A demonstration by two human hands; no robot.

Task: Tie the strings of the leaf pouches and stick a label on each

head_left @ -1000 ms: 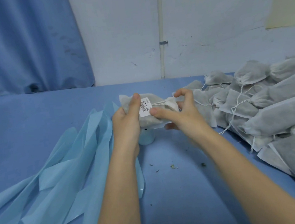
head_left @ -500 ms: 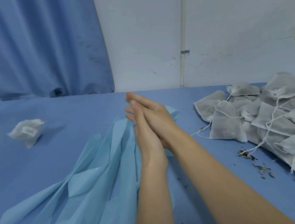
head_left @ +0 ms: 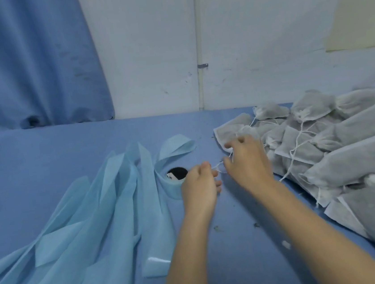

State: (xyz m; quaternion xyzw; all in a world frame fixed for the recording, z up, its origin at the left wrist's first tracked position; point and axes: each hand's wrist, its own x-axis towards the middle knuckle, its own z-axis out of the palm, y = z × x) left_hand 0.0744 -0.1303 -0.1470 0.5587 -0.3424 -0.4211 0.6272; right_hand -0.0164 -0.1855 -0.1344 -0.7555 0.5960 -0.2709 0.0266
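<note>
A pile of grey mesh leaf pouches (head_left: 335, 139) with white drawstrings covers the right side of the blue table (head_left: 44, 162). My right hand (head_left: 245, 163) reaches to the nearest pouch (head_left: 227, 132) at the pile's left edge and grips its mouth and string. My left hand (head_left: 199, 184) sits just left of it and pinches the end of that pouch's white string (head_left: 219, 169). A label roll (head_left: 176, 178) with a dark core stands right behind my left hand.
Long light-blue strips of label backing (head_left: 93, 222) spread over the table's left and middle. Dry leaf crumbs (head_left: 217, 228) lie near my forearms. A blue curtain (head_left: 28, 62) and a white wall (head_left: 240, 42) close the far side.
The labelled pouch I held a second ago lay tossed at the far left and is out of view now. Both hands moved right to a fresh pouch and took hold of its string.
</note>
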